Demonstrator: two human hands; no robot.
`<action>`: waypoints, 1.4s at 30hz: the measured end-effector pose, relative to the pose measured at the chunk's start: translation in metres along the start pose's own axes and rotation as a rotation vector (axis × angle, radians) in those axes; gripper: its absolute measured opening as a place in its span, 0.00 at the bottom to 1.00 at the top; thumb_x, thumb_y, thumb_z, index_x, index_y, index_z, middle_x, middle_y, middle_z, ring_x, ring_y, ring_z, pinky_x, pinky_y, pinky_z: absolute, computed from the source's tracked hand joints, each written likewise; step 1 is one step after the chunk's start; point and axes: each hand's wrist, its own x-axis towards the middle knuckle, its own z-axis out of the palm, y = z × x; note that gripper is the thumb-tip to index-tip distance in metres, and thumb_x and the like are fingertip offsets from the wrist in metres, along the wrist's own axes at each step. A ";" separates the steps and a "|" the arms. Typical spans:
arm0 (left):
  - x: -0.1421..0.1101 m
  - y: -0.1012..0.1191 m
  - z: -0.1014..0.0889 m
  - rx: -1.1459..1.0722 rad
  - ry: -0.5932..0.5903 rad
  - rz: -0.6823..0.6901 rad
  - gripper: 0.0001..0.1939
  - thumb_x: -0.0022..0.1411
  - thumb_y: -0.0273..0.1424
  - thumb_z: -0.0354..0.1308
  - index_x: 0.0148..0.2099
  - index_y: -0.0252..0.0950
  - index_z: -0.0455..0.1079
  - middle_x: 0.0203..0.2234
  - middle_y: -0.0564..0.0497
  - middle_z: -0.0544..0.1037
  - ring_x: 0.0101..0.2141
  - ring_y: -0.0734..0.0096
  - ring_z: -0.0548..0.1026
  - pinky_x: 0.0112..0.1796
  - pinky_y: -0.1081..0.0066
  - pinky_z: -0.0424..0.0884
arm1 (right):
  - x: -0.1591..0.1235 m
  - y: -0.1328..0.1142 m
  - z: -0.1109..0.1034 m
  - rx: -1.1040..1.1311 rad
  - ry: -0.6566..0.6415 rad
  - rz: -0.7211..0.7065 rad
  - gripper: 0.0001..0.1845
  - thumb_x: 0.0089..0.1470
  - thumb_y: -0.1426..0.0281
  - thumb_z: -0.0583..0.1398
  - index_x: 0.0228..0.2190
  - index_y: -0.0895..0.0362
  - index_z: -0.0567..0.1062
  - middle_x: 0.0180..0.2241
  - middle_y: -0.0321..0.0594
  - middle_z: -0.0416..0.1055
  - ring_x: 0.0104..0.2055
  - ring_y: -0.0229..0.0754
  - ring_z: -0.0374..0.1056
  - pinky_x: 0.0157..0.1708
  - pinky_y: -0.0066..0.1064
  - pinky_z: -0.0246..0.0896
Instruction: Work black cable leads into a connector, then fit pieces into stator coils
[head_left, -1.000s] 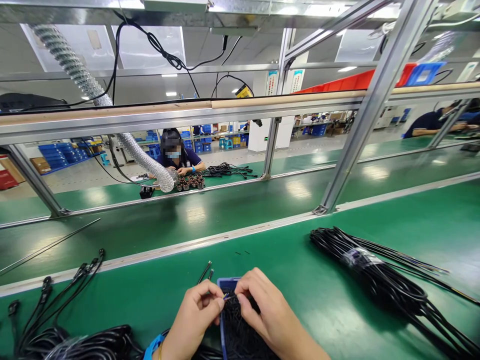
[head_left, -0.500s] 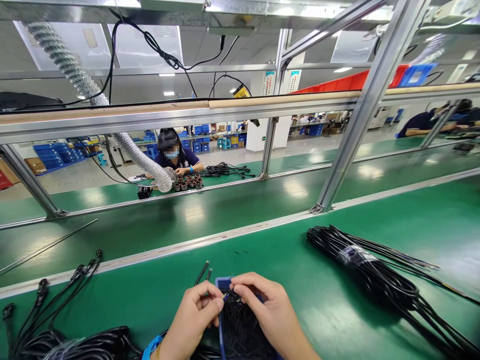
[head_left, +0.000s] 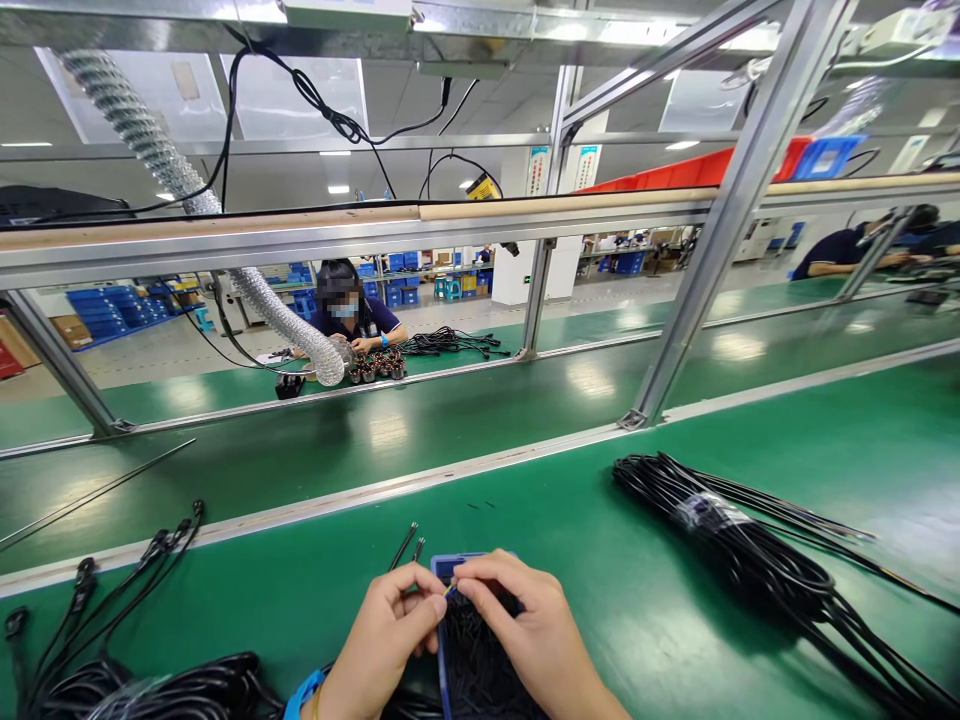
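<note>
We note that the right hand [head_left: 529,620] has shifted toward the left hand [head_left: 390,635] over the last second, narrowing the gap between their fingertips. Left grip: pinched on the coloured wires [head_left: 450,591]. Right grip: fingers drawn in at the wire ends; whether they clasp anything, we cannot tell. The wires sit above the far left corner of the blue tray [head_left: 444,665], which holds black pieces [head_left: 480,665] near the counter's [head_left: 570,500] near edge. We judge that close fingertip work on the wire ends is in progress.
</note>
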 end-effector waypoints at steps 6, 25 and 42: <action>0.000 0.005 0.002 0.001 0.004 -0.027 0.25 0.51 0.53 0.68 0.33 0.34 0.71 0.17 0.57 0.67 0.20 0.77 0.65 0.24 0.76 0.56 | 0.000 0.000 0.000 -0.018 0.022 0.002 0.08 0.60 0.67 0.62 0.32 0.52 0.82 0.30 0.36 0.81 0.31 0.40 0.76 0.33 0.27 0.70; -0.004 0.016 0.004 -0.081 0.033 -0.039 0.21 0.55 0.47 0.64 0.40 0.34 0.71 0.22 0.58 0.67 0.23 0.77 0.65 0.26 0.75 0.58 | 0.001 0.004 -0.004 -0.193 -0.076 -0.187 0.12 0.67 0.69 0.55 0.40 0.53 0.79 0.36 0.38 0.81 0.37 0.41 0.74 0.39 0.31 0.69; -0.005 0.019 0.006 0.021 0.054 -0.123 0.17 0.53 0.43 0.60 0.37 0.35 0.68 0.17 0.62 0.58 0.21 0.77 0.52 0.24 0.72 0.47 | 0.004 -0.014 -0.020 -0.604 -0.730 0.238 0.10 0.56 0.79 0.62 0.33 0.52 0.79 0.37 0.36 0.78 0.43 0.46 0.73 0.41 0.33 0.61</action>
